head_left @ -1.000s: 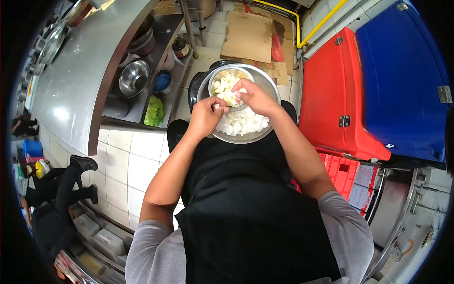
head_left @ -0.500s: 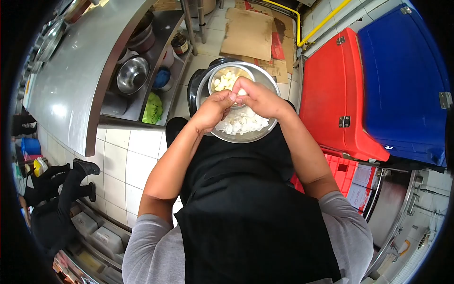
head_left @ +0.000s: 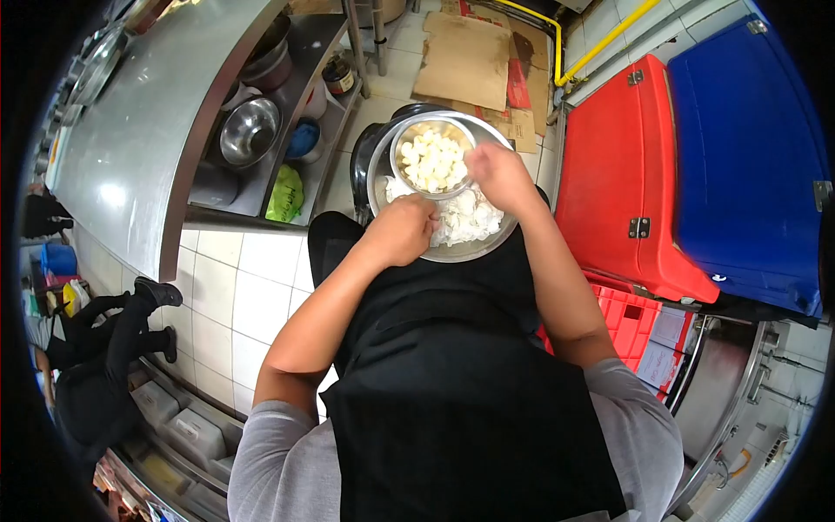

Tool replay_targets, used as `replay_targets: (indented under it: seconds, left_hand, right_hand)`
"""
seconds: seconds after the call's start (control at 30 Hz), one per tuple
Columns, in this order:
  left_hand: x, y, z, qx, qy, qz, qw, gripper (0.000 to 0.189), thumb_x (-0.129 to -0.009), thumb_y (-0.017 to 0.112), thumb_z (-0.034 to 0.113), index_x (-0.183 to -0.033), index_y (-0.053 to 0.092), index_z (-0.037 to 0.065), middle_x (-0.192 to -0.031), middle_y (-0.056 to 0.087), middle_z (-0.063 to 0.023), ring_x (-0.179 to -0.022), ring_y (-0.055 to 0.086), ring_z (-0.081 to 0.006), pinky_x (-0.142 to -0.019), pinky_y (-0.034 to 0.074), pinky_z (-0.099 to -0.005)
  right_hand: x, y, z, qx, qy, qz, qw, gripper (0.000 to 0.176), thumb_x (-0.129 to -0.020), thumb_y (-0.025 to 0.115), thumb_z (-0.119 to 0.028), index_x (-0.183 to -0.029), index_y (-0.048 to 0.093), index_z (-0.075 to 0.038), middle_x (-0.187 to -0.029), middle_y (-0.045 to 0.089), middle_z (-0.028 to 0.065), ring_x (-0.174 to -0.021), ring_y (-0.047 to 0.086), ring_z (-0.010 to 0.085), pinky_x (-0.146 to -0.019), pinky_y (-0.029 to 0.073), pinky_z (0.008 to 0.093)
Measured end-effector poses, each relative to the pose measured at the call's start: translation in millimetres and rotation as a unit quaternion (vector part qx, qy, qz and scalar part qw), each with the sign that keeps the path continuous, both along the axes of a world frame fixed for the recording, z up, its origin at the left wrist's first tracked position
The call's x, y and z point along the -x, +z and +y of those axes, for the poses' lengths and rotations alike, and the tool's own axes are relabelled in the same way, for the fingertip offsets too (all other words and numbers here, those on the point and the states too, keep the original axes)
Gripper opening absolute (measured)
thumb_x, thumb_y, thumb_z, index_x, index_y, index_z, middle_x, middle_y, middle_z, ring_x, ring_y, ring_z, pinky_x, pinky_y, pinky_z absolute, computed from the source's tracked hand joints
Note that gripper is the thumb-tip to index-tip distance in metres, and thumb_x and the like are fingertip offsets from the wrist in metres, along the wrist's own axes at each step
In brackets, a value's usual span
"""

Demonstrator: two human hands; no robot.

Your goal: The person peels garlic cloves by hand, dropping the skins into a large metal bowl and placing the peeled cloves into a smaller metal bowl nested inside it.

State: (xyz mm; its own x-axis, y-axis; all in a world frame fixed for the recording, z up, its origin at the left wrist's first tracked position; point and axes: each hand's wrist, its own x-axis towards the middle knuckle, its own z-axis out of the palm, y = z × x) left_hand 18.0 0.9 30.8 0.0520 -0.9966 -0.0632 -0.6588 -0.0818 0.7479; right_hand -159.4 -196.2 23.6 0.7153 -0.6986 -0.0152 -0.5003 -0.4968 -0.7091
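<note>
A wide metal bowl (head_left: 452,253) rests at my lap, with a smaller metal bowl (head_left: 397,148) inside its far part. Peeled garlic cloves (head_left: 432,161) fill the small bowl. White garlic skins (head_left: 470,216) lie heaped in the near part of the wide one. Over its left near side is my left hand (head_left: 402,230), fingers curled down by the skins, its grip hidden beneath. My right hand (head_left: 503,178) is closed at the small bowl's right edge, its fingertips blurred by motion; I cannot tell what is between them.
A steel table (head_left: 113,148) stands to the left, with metal bowls (head_left: 250,130) on its lower shelf. Red (head_left: 609,174) and blue (head_left: 748,157) lidded bins are on the right. Flattened cardboard (head_left: 461,61) lies ahead. Another person's dark-clad legs (head_left: 122,344) show at lower left.
My hands were together over the bowls, pinching a pale clove. They have parted, the left down toward the skins and the right to the right, uncovering the cloves.
</note>
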Motion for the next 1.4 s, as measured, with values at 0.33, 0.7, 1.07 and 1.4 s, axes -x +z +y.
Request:
replay_targets:
  seconds: [0.33, 0.7, 1.07, 1.4]
  left_hand:
    - [20, 8, -3, 0.010, 0.037, 0.046, 0.998, 0.018, -0.093, 0.074, 0.009, -0.108, 0.074, -0.001, -0.099, 0.075, -0.0221, -0.093, 0.073, -0.0418, -0.084, 0.058, -0.0473]
    - [19, -16, 4, -0.039, 0.044, -0.050, 0.997, 0.024, -0.096, 0.069, 0.015, -0.114, 0.077, 0.001, -0.101, 0.077, -0.0235, -0.098, 0.075, -0.0418, -0.088, 0.058, -0.0495]
    - [25, -11, -1, -0.113, -0.094, -0.133, 0.980, 0.037, -0.086, 0.066, 0.004, -0.122, 0.077, 0.005, -0.110, 0.076, -0.0256, -0.109, 0.072, -0.0430, -0.096, 0.057, -0.0510]
    - [18, 26, 2, 0.054, 0.096, -0.067, 0.992, 0.017, -0.094, 0.072, 0.007, -0.108, 0.078, 0.001, -0.102, 0.076, -0.0208, -0.095, 0.075, -0.0360, -0.085, 0.059, -0.0452]
  right_hand:
    - [25, 2, 61, 0.115, 0.127, 0.301, 0.938, 0.031, -0.081, 0.074, -0.010, -0.111, 0.077, -0.004, -0.118, 0.074, 0.0160, -0.118, 0.065, 0.0367, -0.104, 0.047, 0.0482]
    - [12, -5, 74, 0.103, 0.121, 0.320, 0.934, 0.040, -0.083, 0.083, -0.029, -0.119, 0.078, -0.012, -0.123, 0.073, 0.0147, -0.127, 0.060, 0.0348, -0.108, 0.042, 0.0520]
    - [8, -5, 80, 0.087, 0.142, 0.326, 0.931, 0.033, -0.085, 0.076, -0.020, -0.118, 0.079, -0.020, -0.114, 0.078, 0.0124, -0.119, 0.067, 0.0350, -0.104, 0.045, 0.0532]
    - [44, -1, 39, -0.232, -0.050, -0.046, 0.970, 0.036, -0.105, 0.073, -0.040, -0.116, 0.074, -0.006, -0.085, 0.069, 0.0051, -0.068, 0.061, 0.0167, -0.064, 0.047, 0.0273]
